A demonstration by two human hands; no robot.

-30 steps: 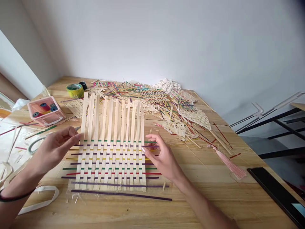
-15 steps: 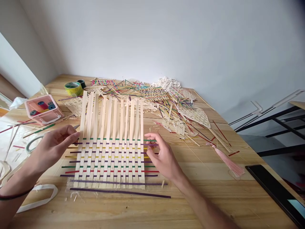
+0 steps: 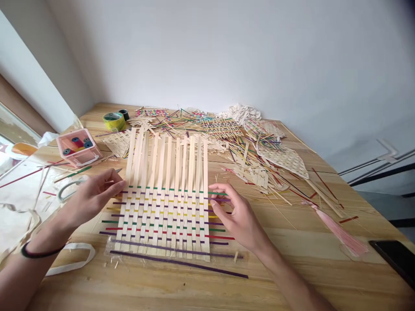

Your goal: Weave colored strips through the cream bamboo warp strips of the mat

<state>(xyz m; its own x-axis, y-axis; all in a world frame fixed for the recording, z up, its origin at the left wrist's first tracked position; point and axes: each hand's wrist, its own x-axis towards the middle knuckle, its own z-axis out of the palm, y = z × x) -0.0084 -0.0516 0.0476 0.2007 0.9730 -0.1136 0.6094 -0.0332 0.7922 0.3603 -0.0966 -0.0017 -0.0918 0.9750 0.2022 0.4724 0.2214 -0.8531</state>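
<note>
A mat of pale flat bamboo strips (image 3: 164,211) lies in front of me, crossed by thin green, purple, yellow and red strips. Its upper strips stand loose and fan away from me. At the upper left edge my left hand (image 3: 94,196) is pinched at the end of the topmost green strip (image 3: 168,188); the fingertips hide that end. By the right edge, my right hand (image 3: 235,211) has thumb and index finger apart around the coloured strip ends. Clear tape covers the near edge, where a loose purple strip (image 3: 178,263) lies.
A pink box (image 3: 78,147) with thread spools and a yellow tape roll (image 3: 114,122) stand at the back left. Piled strip scraps (image 3: 253,172) and a woven fan (image 3: 282,160) lie right, near a pink tassel (image 3: 339,229) and a black phone (image 3: 394,259).
The view has swung left, so everything appears farther right. Both hands keep nearly the same places at the mat's edges.
</note>
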